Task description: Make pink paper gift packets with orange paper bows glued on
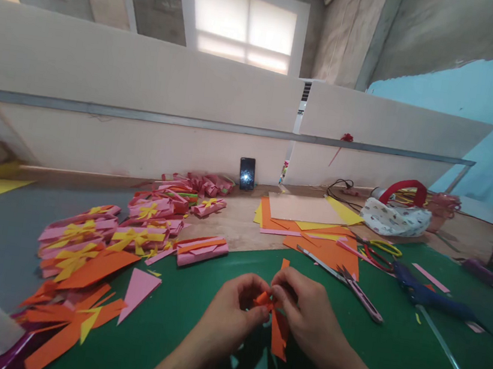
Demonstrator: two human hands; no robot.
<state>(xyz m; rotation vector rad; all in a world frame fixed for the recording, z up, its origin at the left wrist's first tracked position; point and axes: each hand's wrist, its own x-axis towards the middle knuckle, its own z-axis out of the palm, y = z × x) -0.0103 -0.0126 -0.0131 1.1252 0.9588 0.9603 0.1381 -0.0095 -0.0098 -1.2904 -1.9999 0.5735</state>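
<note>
Above the green mat, my left hand [234,307] and my right hand [301,303] meet around an orange paper bow [279,334]. The left fingers pinch its rolled loop on the left side. My right thumb and fingers are closed on its middle, whose exact fold they hide. One long strip of the bow hangs down between the hands, and a short end sticks up behind the right fingers. A pink paper roll [202,251] with an orange band lies beyond my left hand. To the right rests a pink utility knife [365,300].
Pink paper rolls with yellow bows [85,239] pile up at left, beside orange scraps [68,330]. At right lie scissors [380,250], a blue glue gun [432,293] with a clear glue stick, and orange sheets [329,250]. A phone [246,174] leans against the white panel.
</note>
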